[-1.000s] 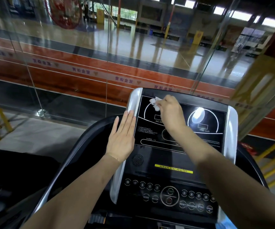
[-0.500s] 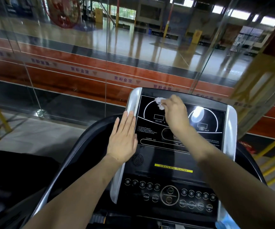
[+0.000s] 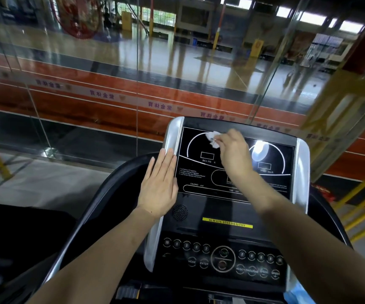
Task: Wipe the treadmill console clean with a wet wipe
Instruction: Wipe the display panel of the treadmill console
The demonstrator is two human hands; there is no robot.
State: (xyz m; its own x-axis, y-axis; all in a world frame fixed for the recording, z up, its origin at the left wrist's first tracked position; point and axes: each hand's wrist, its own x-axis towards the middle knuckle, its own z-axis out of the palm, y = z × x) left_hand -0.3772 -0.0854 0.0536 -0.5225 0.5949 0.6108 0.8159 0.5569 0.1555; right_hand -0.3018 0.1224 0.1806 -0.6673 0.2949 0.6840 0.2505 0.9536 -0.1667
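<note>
**Wipe at the upper left of the display, unwiped glass lying to the right**

The right hand (image 3: 232, 154) pinches a crumpled white wipe (image 3: 213, 138) between curled fingertips and holds it against the dark display panel (image 3: 199, 172) of the console (image 3: 225, 212). The wipe sits on the arc printed above the INCLINE window, close under the panel's top edge and nearer the left silver rail (image 3: 172, 137) than the right one. It projects to the left of the fingers, so the hand trails it on that side; whether the whole wad is pressed flat to the glass cannot be told from this angle.

The left hand (image 3: 158, 185) lies flat with straight fingers, holding nothing, on the left rail and the panel's left margin. It appears to brace the console.

The panel's long axis runs left to right. Most of it, including the speed dial with a bright glare spot (image 3: 259, 151), lies to the right of and below the wipe, and the button deck (image 3: 221, 257) lies lower still, nearest the person. The right hand is the nearer one to all of that surface. The next stroke would probably call for a sweep along the long axis toward the right rail (image 3: 301, 172), then successive lower passes.
</note>
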